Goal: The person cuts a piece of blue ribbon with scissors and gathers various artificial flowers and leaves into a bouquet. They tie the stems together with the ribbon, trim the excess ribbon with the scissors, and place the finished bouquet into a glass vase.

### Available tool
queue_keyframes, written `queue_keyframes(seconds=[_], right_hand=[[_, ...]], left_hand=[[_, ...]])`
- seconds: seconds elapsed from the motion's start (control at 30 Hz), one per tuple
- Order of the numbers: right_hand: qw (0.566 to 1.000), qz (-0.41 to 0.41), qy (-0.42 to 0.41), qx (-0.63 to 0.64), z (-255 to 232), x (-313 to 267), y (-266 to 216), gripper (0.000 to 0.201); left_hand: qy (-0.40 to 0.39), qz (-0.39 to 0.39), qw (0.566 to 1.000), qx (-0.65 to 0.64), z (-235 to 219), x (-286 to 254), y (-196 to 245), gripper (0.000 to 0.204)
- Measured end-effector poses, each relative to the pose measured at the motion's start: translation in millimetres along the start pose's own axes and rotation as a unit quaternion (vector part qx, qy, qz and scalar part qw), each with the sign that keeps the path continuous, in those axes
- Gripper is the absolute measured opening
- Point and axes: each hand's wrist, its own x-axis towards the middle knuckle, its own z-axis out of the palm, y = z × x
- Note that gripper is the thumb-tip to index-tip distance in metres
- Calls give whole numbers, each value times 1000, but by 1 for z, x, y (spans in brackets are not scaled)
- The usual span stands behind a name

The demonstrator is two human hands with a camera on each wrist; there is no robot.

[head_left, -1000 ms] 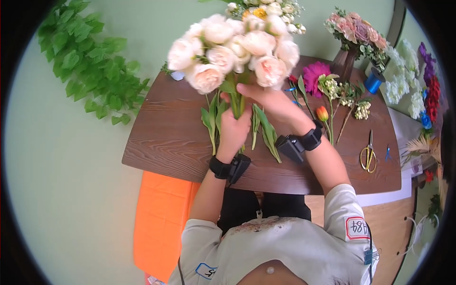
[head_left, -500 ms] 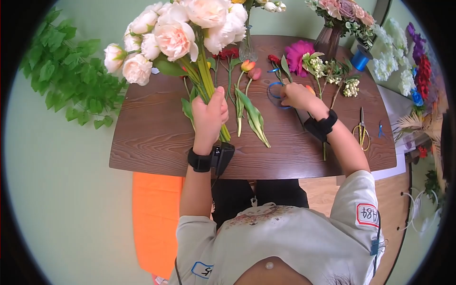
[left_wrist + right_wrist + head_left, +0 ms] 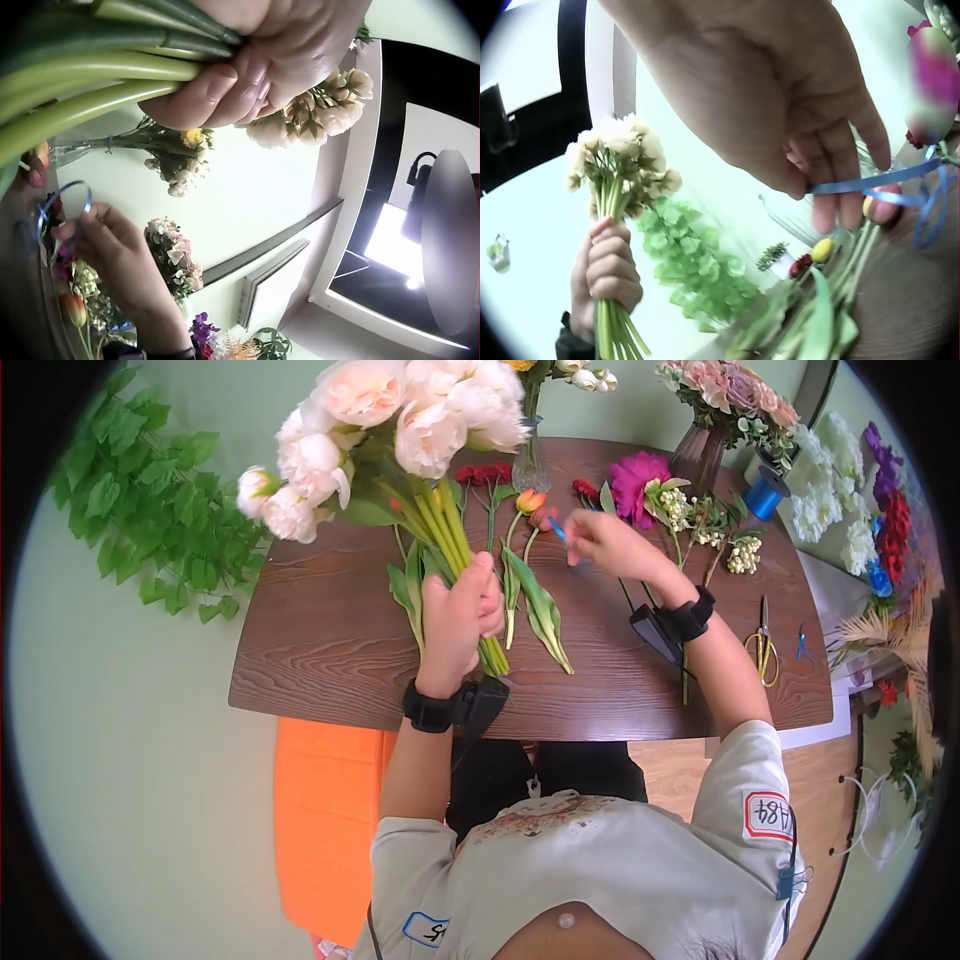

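Note:
In the head view my left hand grips the green stems of a bunch of pale pink and white blooms, tilted up to the left. My right hand is over the table to the right of the bunch, pinching the end of a blue ribbon between thumb and finger, seen in the right wrist view. The ribbon trails off in loose curls. Below the right hand lie tulips with long green leaves.
On the wooden table, a magenta flower, berry sprigs, yellow-handled scissors and a blue ribbon spool lie to the right. A glass vase and a dark vase stand at the back.
The left hand moved from the middle toward the left with the bunch, then slightly back right. The right hand left the stems, reached right to the ribbon, and now lifts it leftward.

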Motion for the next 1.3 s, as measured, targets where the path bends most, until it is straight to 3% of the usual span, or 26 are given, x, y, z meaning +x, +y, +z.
queue_keyframes(seconds=[0.03,0.1,0.17,0.2,0.23,0.3,0.37,0.53,0.67,0.87,0.93,1.07,1.13,1.23,1.27,1.3], right_hand=[[1000,0,-1,0,-1,4,-11,5],[969,18,-32,243,0,14,-35,11],[968,11,-54,243,5,21,-54,14],[982,-76,-25,171,9,25,-58,14],[982,-161,4,98,12,28,-61,14],[979,-182,1,96,8,27,-67,14],[980,-26,-115,163,-8,14,-90,16],[990,-56,-45,123,-11,11,-89,17],[987,-57,-56,137,-6,9,-80,16],[982,-30,7,185,10,3,-67,16],[979,-16,110,169,13,-3,-70,16],[983,-10,114,143,9,-11,-68,16],[974,-13,190,127,7,-14,-68,16],[978,-3,182,106,0,-18,-68,17],[978,-4,181,106,0,-19,-70,17],[976,-27,217,22,2,-21,-73,17]], left_hand=[[-20,-29,999,-10,4,-2,0,29],[-57,-44,997,-26,14,-5,-3,28],[-158,-106,980,-65,22,-8,-6,27],[-229,-103,965,-81,21,-7,-8,28],[-229,-102,965,-81,22,-8,-11,28],[-232,-104,962,-96,24,-9,-12,33],[-222,-95,967,-83,20,-9,-13,34],[-148,-49,987,-38,14,-4,-16,28],[-115,-30,993,-3,12,0,-20,24],[-94,-21,995,-9,10,2,-21,24],[-79,-16,997,-16,10,2,-20,22],[-51,9,999,-6,10,3,-19,24],[-41,14,999,-3,11,3,-17,23],[-38,16,999,16,10,3,-15,22],[-45,14,998,34,10,3,-14,40],[-45,15,998,34,10,3,-14,40]])
